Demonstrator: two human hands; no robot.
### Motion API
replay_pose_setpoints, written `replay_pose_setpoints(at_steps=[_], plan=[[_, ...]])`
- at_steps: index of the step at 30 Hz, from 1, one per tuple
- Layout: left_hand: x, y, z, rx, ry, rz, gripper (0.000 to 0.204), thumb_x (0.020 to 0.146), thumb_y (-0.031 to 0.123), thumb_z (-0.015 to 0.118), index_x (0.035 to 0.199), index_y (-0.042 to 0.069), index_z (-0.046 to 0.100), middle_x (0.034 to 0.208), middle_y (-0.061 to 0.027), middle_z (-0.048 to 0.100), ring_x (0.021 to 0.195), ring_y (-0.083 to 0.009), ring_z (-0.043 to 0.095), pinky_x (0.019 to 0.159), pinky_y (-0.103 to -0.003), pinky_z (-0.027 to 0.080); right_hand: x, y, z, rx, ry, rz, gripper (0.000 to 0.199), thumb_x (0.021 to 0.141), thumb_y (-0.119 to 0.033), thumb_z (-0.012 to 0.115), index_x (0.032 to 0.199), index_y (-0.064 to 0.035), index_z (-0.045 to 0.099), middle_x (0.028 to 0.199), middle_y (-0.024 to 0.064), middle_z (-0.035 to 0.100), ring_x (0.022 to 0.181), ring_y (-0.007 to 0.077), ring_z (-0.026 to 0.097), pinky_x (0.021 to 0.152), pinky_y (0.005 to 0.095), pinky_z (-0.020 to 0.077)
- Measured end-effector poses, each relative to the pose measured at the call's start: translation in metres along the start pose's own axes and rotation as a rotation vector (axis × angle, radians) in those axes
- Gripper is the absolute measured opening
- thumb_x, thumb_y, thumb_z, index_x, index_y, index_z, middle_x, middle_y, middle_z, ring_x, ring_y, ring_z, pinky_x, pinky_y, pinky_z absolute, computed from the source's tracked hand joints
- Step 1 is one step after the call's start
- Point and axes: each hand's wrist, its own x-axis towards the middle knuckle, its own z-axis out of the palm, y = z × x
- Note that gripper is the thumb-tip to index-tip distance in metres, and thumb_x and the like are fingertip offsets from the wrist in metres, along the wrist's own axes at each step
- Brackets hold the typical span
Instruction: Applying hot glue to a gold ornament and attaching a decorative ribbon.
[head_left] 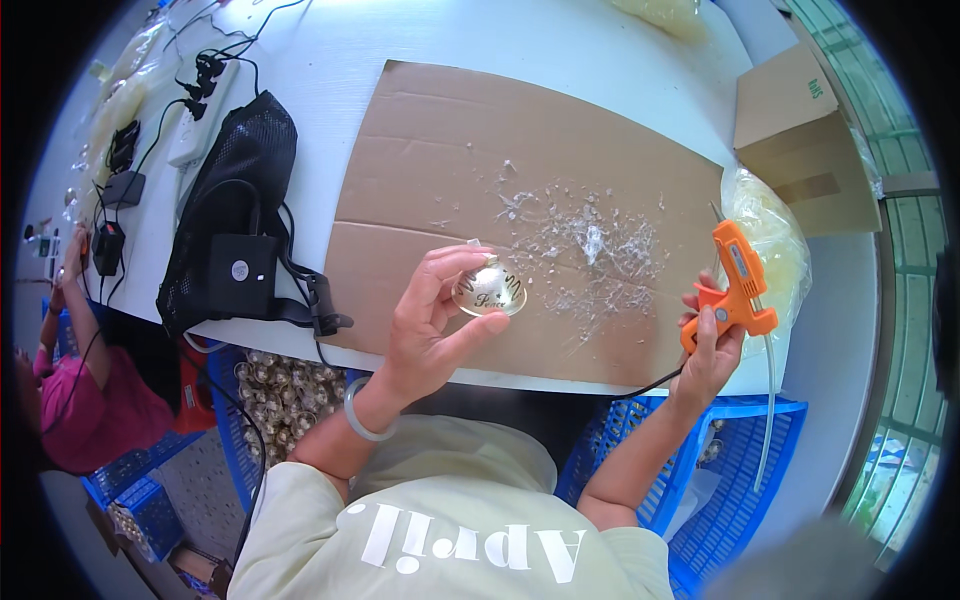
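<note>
Shiny pale-gold round ornament with dark marks (490, 290): held up over the near part of a big flat brown cardboard sheet (410, 170).
Left grip: the left hand (422, 328) is partly closed, pinching the ornament with its fingers near the top and its thumb at the lower side.
Right grip: the right hand (710, 355) is curled around the handle of an orange plastic glue gun (741, 275). I can't tell if the trigger is squeezed.
Gun tip: points up and away, well apart from the ornament.
Cardboard: lies on the white counter (335, 85), with messy whitish glue strings (605, 250) on it.
Gluing step: seems to be a getting-ready bit, with no tip on the ornament yet.
Next move: I think it calls for a steady left hand, a slow tip, and fingers out of the glue's way.
</note>
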Motion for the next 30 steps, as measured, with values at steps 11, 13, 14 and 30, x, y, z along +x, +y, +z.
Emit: replay_pose_setpoints(at_steps=[11,13,14,30], plan=[[-0.003,0.009,-0.004,0.091,-0.084,-0.019,0.053,0.079,0.002,0.078,0.126,-0.001,0.053,0.128,-0.0154,0.050,0.115,-0.0199,0.055,0.095,-0.030,0.050,-0.076,-0.038,0.012,0.225,-0.523,0.128,0.034,0.095,-0.016,0.060,0.120,0.0050,0.056,0.101,0.0197,0.068,0.071,0.0129,0.060,0.061,0.0243,0.0492],[-0.001,0.012,-0.004,0.119,-0.085,0.006,0.053,0.076,0.003,0.080,0.123,0.001,0.057,0.124,-0.0128,0.053,0.109,-0.0174,0.059,0.089,-0.027,0.056,-0.080,-0.038,0.015,0.224,-0.528,0.145,0.033,0.095,-0.018,0.061,0.119,0.0044,0.058,0.100,0.0185,0.069,0.071,0.0127,0.060,0.062,0.0244,0.0492],[-0.001,0.014,-0.005,0.121,-0.085,0.001,0.053,0.076,0.003,0.080,0.123,0.001,0.057,0.124,-0.0128,0.053,0.109,-0.0174,0.059,0.089,-0.027,0.056,-0.081,-0.038,0.016,0.222,-0.533,0.139,0.034,0.095,-0.019,0.061,0.119,0.0041,0.058,0.099,0.0177,0.069,0.071,0.0123,0.059,0.062,0.0244,0.0490],[-0.003,0.027,-0.007,0.143,-0.113,0.014,0.054,0.072,0.001,0.082,0.121,0.002,0.059,0.121,-0.0152,0.056,0.110,-0.0210,0.061,0.086,-0.030,0.059,-0.095,-0.034,0.024,0.221,-0.544,0.195,0.031,0.098,-0.020,0.057,0.120,0.0026,0.056,0.095,0.0116,0.068,0.069,0.0094,0.056,0.061,0.0220,0.0452]])
